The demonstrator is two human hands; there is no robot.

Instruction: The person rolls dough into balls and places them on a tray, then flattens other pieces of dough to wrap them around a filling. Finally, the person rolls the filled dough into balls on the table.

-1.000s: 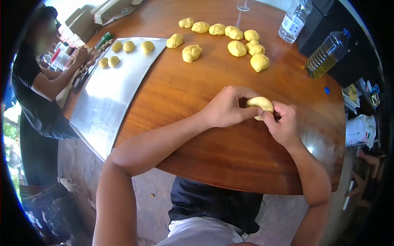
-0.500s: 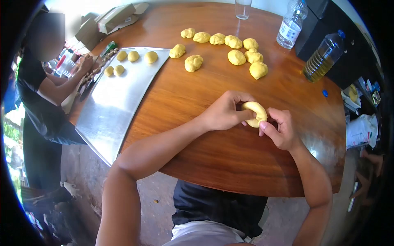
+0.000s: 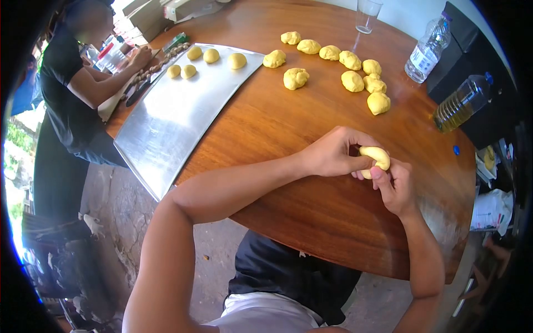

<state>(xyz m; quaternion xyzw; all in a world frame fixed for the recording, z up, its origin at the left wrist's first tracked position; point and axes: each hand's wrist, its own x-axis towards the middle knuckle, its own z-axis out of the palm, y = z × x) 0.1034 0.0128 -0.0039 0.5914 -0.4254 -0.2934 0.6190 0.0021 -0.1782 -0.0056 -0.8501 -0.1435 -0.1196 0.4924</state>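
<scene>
A curved piece of yellow dough (image 3: 377,155) is held in the air above the wooden table (image 3: 277,202), near its front edge. My left hand (image 3: 338,152) grips it from the left, fingers behind and thumb in front. From the right, my right hand (image 3: 397,186) pinches its lower bend between thumb and fingers. Part of the dough is hidden behind my fingers. Farther back on the wood lie several rough yellow dough lumps (image 3: 352,81). To the left, smoother dough balls (image 3: 237,61) sit at the far end of a metal tray (image 3: 161,122).
A drinking glass (image 3: 366,16), a water bottle (image 3: 428,51) and a bottle of yellowish liquid (image 3: 462,102) stand along the back and right. A blue cap (image 3: 456,150) lies nearby. At the far left, another person (image 3: 83,77) works beside the tray. Cardboard boxes (image 3: 145,19) are behind.
The dough's curve has been turned and is pinched closer by both hands, the right hand's fingers now overlapping it more. The view has shifted, so the table's contents appear farther right.
</scene>
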